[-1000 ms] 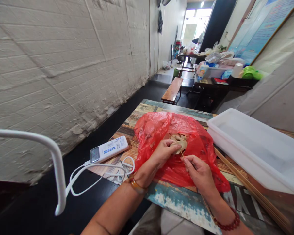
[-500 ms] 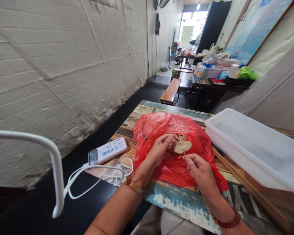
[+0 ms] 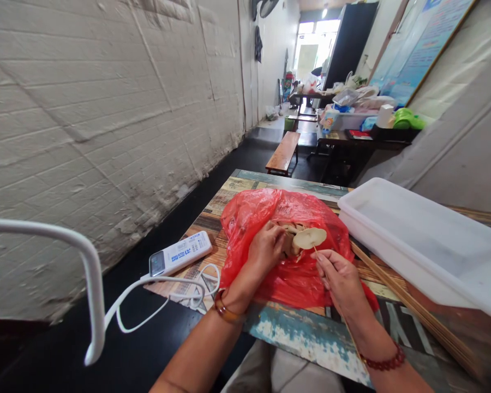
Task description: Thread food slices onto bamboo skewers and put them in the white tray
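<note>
My right hand (image 3: 340, 278) is closed round a thin wooden skewer (image 3: 343, 319), whose tip carries a flat, pale, oval slice (image 3: 310, 238) of food. To the left of it, my left hand (image 3: 265, 248) reaches into the mouth of a red plastic bag (image 3: 249, 210), fingers bent at some pale slices (image 3: 291, 250) inside. Whether those fingers pinch a slice is hard to make out. The bag lies spread on the patterned tabletop (image 3: 298, 341).
A white plastic tub (image 3: 417, 245) stands on the right, with a bundle of skewers (image 3: 417, 311) alongside. At left lie a white power bank (image 3: 180, 255) and its cable (image 3: 180, 279). Beyond the table are a wooden bench (image 3: 283, 153) and a loaded table (image 3: 331, 139).
My right hand has moved slightly right with the skewered slice, away from my left hand. My left hand has shifted slightly down and left, at the slices in the bag.
</note>
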A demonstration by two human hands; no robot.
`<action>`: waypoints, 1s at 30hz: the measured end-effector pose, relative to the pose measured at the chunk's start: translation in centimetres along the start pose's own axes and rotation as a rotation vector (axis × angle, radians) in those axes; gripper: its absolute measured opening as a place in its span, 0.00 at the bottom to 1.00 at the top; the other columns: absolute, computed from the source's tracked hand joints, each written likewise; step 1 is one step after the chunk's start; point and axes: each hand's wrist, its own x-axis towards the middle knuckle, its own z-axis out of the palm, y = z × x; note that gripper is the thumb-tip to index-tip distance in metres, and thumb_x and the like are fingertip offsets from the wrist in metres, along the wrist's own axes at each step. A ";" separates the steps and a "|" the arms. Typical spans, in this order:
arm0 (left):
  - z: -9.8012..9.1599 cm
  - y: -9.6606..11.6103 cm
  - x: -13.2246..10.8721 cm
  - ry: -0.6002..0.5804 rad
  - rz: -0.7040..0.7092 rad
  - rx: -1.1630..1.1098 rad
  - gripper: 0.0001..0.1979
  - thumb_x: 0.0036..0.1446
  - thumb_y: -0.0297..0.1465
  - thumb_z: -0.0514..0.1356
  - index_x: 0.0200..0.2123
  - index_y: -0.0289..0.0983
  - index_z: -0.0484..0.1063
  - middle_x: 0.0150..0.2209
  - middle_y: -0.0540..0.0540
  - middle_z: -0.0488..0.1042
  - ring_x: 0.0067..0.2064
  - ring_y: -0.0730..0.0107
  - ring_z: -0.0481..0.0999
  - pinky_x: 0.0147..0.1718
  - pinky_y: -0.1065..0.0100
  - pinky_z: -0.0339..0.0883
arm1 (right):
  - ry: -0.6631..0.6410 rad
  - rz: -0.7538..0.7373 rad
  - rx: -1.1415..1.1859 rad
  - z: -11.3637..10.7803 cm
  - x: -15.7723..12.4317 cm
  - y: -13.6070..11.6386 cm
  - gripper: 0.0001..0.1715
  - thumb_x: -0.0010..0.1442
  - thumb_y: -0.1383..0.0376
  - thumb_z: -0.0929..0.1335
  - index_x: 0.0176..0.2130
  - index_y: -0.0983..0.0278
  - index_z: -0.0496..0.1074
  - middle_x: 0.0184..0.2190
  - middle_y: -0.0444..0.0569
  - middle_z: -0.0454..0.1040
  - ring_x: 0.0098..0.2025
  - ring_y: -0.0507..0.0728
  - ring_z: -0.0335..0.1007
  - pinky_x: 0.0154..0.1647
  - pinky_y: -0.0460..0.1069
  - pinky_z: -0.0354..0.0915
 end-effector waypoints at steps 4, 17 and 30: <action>0.3 0.1 -0.3 -0.047 0.089 0.294 0.09 0.57 0.27 0.54 0.38 0.38 0.73 0.37 0.44 0.69 0.39 0.66 0.67 0.37 0.66 0.61 | 0.017 -0.016 0.029 -0.2 0.1 0.0 0.19 0.53 0.50 0.69 0.33 0.64 0.71 0.17 0.37 0.59 0.15 0.46 0.47 0.12 0.42 0.44; 0.6 0.4 -0.3 -0.070 0.213 0.543 0.08 0.59 0.32 0.54 0.34 0.39 0.73 0.37 0.43 0.68 0.39 0.64 0.64 0.36 0.65 0.59 | -0.027 -0.019 -0.015 0.1 0.0 -0.3 0.19 0.55 0.50 0.68 0.35 0.64 0.71 0.17 0.36 0.59 0.15 0.46 0.46 0.13 0.42 0.44; 0.4 0.4 -0.1 0.028 -0.078 -0.162 0.07 0.52 0.31 0.60 0.26 0.37 0.64 0.29 0.48 0.70 0.32 0.70 0.68 0.33 0.68 0.61 | -0.015 -0.019 0.011 0.0 0.1 -0.5 0.19 0.52 0.50 0.69 0.32 0.64 0.71 0.16 0.37 0.59 0.14 0.46 0.47 0.13 0.43 0.44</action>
